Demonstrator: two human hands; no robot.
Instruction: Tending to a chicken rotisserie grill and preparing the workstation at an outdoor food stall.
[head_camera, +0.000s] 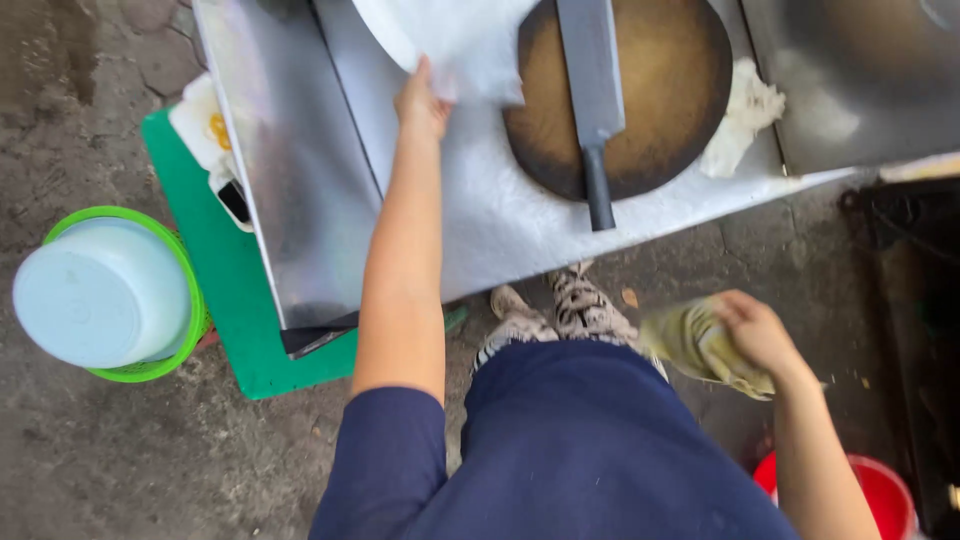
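The right hand (755, 330) is down low, beside the person's leg; its fingers are curled shut around a yellowish rag (700, 345), bunched up and crumpled. The rag looks soft and floppy and light, maybe damp; it would squash in a grip, so any bunched part is a fine place to hold it.

Further out, the left hand (422, 100) is stretched up to the shiny metal table (480, 210); its fingers pinch the edge of a white sheet (450, 35), thin like paper or plastic; I think it is very light and could tear or slip, so the edge is the best place to hold it.

Just past it sits a round brown wooden chopping board (665, 95) with a big cleaver (592, 80) lying flat on top; a white cloth (745, 115) is beside the board.
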